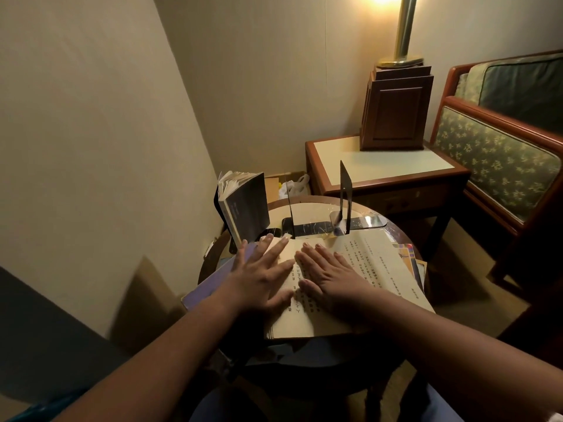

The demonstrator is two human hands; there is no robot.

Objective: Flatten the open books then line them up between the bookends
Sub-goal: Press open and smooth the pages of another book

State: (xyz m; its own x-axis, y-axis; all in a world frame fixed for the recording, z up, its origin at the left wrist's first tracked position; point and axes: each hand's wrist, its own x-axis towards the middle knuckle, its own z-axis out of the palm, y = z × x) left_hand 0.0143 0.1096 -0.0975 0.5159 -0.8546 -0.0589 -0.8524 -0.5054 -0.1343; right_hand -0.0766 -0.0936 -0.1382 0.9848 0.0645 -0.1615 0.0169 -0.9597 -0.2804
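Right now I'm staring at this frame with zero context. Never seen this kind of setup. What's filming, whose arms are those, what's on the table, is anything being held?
There is no robot. A person wears a wide-angle camera on the head, looking down at their own bare arms. The left hand and right hand lie flat, fingers spread, pressing on an open book on a small round table. Nothing is gripped. Behind the book stand two thin metal bookends, with nothing between them yet. A dark book stands upright to their left. A purple book lies under the left hand's side, and colourful covers peek out on the right. Beyond are a side table and lamp.
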